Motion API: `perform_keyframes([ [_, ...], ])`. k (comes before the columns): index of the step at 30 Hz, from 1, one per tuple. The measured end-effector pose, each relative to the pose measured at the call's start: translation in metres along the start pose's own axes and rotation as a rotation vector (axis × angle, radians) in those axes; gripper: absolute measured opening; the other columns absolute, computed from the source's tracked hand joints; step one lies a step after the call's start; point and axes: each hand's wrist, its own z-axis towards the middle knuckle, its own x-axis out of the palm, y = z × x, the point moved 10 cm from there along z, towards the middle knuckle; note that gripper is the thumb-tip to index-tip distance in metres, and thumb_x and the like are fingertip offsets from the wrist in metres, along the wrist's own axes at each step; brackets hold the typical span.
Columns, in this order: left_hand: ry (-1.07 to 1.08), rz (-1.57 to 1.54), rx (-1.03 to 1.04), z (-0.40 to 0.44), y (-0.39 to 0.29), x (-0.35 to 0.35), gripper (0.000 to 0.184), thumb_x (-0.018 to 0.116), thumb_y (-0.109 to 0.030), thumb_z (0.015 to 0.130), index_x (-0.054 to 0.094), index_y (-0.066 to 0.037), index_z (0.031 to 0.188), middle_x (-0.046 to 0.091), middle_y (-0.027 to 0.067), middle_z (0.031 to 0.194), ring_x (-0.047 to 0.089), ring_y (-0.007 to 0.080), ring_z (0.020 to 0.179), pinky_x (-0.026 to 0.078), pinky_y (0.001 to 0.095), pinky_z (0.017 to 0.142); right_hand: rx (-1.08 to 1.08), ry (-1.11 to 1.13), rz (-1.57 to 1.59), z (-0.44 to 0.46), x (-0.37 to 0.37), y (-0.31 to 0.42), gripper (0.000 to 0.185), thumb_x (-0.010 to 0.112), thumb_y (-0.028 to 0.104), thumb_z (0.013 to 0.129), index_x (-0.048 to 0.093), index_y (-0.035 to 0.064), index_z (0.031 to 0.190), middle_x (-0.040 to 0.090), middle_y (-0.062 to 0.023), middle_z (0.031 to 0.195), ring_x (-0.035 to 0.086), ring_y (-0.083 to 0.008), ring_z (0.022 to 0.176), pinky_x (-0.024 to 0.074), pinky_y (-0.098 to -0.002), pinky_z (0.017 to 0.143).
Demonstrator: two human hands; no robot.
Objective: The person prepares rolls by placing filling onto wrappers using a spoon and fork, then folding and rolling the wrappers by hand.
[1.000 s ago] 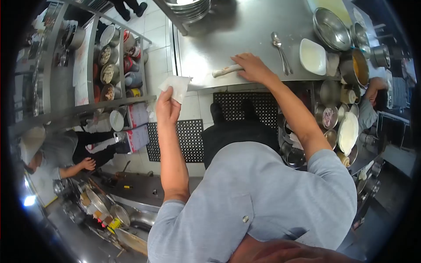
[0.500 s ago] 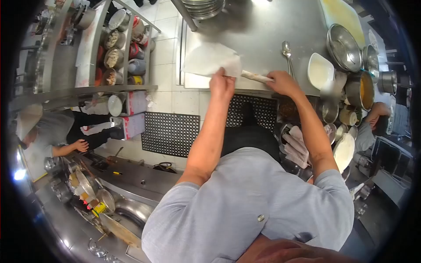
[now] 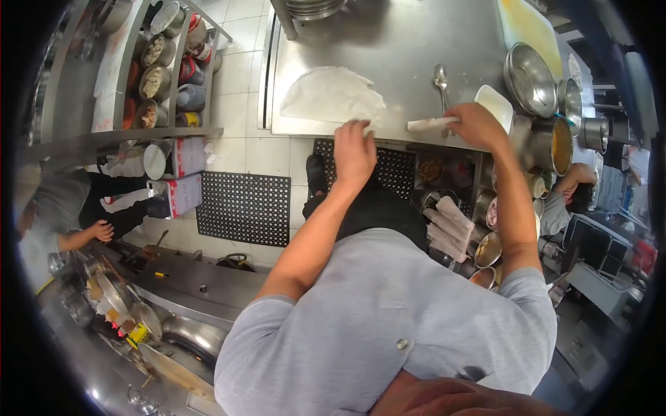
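Note:
My right hand (image 3: 477,126) pinches one end of a slim, pale rolled wrapper (image 3: 431,123), held level over the front edge of the steel counter (image 3: 409,62). My left hand (image 3: 356,156) is at the counter's front edge, fingers loosely bent and slightly apart. Its fingertips are at the lower edge of a thin white wrapper sheet (image 3: 329,96) lying flat; whether they touch it I cannot tell. Metal spoons (image 3: 442,82) lie beyond the roll. Several similar pale rolls (image 3: 449,229) sit below the counter, beside my body.
A white square dish (image 3: 494,104), metal colanders (image 3: 531,76) and a pot of orange liquid (image 3: 562,142) stand to the right. Stacked metal plates (image 3: 313,8) are at the back. A black mat (image 3: 243,208) covers the floor at left. Other people stand at both sides.
My right hand has carried the roll rightward, away from the sheet. My left hand has let go of the sheet's edge, and the sheet now lies flat. The whole view has shifted slightly.

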Motion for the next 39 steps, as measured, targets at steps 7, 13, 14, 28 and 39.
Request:
perform_keyframes([
  [7,-0.146,0.443,0.310,0.013,-0.029,0.047,0.025,0.073,-0.015,0.083,0.066,-0.004,0.104,0.060,0.0135,0.122,0.052,0.0360,0.112,0.042,0.0485,0.090,-0.399,-0.132,0.015,0.045,-0.069,0.045,0.022,0.070,0.019,0.084,0.073,0.0079,0.103,0.072,-0.0161,0.088,0.068,-0.0361,0.085,0.0517,-0.0449,0.077],
  [13,-0.335,0.512,0.386,-0.009,-0.038,0.041,0.014,0.071,-0.009,0.083,0.064,-0.006,0.096,0.063,0.0094,0.109,0.058,0.0328,0.096,0.045,0.0446,0.079,-0.625,0.108,0.178,0.106,-0.051,0.134,0.028,0.073,0.020,0.083,0.073,0.0074,0.109,0.072,-0.0127,0.096,0.067,-0.0247,0.090,0.0508,-0.0365,0.080],
  [14,-0.332,0.504,0.367,-0.012,-0.037,0.041,0.014,0.071,-0.007,0.082,0.064,-0.006,0.095,0.063,0.0095,0.107,0.058,0.0327,0.094,0.045,0.0444,0.078,-0.647,0.179,0.200,0.110,-0.041,0.150,0.028,0.073,0.018,0.084,0.073,0.0070,0.110,0.072,-0.0100,0.095,0.066,-0.0215,0.087,0.0503,-0.0341,0.079],
  [28,-0.337,0.452,0.300,-0.024,-0.049,0.010,0.020,0.072,-0.004,0.075,0.064,-0.004,0.093,0.059,0.0166,0.124,0.055,0.0366,0.107,0.045,0.0458,0.085,-0.905,0.246,0.006,0.145,0.056,0.139,0.029,0.073,0.010,0.078,0.077,0.0177,0.106,0.065,-0.0066,0.115,0.054,-0.0321,0.114,0.0452,-0.0405,0.100],
  [39,-0.017,0.102,-0.263,0.038,0.021,-0.028,0.023,0.065,-0.020,0.090,0.063,0.003,0.094,0.071,0.0194,0.080,0.070,0.0337,0.075,0.055,0.0368,0.070,-0.895,0.096,-0.061,0.139,0.058,0.131,0.028,0.075,0.028,0.081,0.076,0.0182,0.107,0.064,-0.0019,0.119,0.050,-0.0301,0.118,0.0384,-0.0487,0.102],
])
